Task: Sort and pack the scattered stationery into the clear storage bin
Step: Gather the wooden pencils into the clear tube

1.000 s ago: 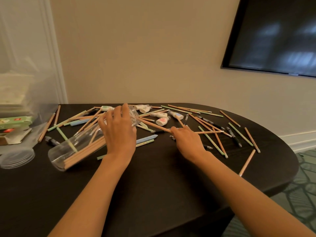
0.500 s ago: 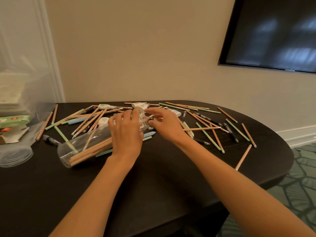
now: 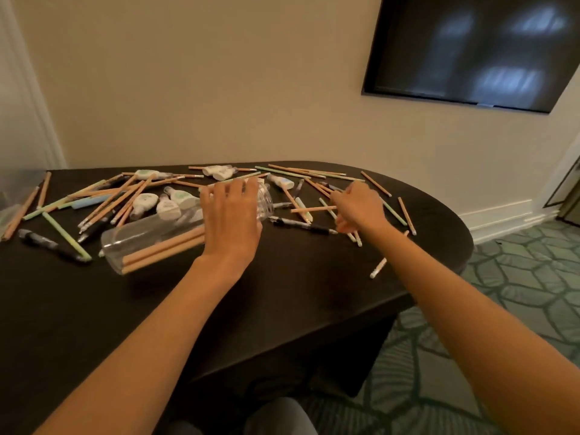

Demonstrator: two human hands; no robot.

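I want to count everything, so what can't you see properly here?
Head view:
- Clear storage bin: cut off by the left edge.
- Clear plastic jar: mouth partly covered by the left hand.
- Right hand: fingertips hidden under it, so its hold on the tan wooden pencil is unclear.
- White correction tapes: labels too small.

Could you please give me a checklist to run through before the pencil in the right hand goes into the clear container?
1. Container steadied: ok. The left hand rests on the clear container, which lies on its side on the table.
2. Grip on the pencil: ok. The right hand pinches one end of a tan pencil.
3. Container mouth free: cannot tell. The left hand covers it.
4. Room inside: ok. A few packed pencils lie along the lower wall, with space above them.
5. Path to the mouth: ok, probably. Only a black pen lies on the table between the hands.
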